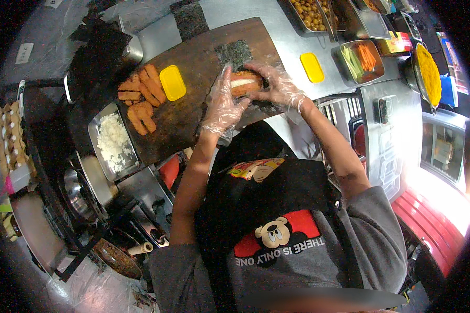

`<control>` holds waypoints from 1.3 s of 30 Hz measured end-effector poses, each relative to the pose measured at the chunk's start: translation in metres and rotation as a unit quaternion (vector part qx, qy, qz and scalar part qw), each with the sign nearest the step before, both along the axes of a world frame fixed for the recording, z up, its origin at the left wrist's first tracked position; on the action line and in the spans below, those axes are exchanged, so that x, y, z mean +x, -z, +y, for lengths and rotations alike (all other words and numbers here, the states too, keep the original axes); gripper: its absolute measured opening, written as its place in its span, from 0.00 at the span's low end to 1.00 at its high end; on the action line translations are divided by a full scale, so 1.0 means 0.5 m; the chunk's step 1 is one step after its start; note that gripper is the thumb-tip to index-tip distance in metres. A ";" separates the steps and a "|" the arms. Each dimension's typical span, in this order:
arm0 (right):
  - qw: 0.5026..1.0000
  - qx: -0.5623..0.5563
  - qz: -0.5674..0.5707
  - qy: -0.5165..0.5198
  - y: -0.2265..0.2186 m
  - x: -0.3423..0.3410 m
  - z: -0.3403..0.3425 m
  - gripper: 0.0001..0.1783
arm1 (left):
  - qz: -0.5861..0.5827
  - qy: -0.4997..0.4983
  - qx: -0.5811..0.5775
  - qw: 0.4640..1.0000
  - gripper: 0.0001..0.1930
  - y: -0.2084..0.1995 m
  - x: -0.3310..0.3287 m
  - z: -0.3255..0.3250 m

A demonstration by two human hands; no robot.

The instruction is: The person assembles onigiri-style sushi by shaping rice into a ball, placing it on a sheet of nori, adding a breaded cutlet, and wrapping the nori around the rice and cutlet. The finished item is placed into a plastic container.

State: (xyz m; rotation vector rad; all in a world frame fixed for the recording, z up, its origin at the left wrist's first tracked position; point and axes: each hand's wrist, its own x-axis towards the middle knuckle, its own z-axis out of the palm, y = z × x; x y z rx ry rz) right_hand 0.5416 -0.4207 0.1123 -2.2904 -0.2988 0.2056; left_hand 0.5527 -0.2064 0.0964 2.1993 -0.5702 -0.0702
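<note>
My left hand (224, 107) and my right hand (281, 93), both in clear plastic gloves, curve round the two ends of a breaded fried roll (245, 89) on the dark wooden cutting board (193, 122). A white strip with reddish edges shows along the roll's top. My fingers hide its ends and underside. Just beyond it lies a dark seaweed sheet (233, 52); whether the sheet runs under the roll I cannot tell. Left on the board are several breaded fried sticks (150, 86) and a yellow rectangular lid (173, 83).
White rice fills part of a metal tray (132, 161) at the board's left edge. Another seaweed sheet (189, 20) lies beyond the board. To the right are a second yellow lid (312, 68), a tray of cucumber and carrot sticks (361, 78) and a bowl of yellow shreds (428, 75).
</note>
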 end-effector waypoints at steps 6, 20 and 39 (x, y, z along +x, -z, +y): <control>0.997 0.041 0.070 -0.018 -0.027 0.014 0.002 0.38 | 0.022 0.008 -0.002 1.000 0.39 -0.008 0.016 0.005; 0.999 0.033 -0.021 -0.002 0.021 0.033 -0.019 0.18 | -0.052 0.019 -0.020 0.998 0.20 -0.007 0.037 0.037; 0.977 -0.094 0.090 0.171 -0.038 -0.103 0.002 0.23 | -0.073 0.058 0.037 0.995 0.21 -0.005 0.023 0.018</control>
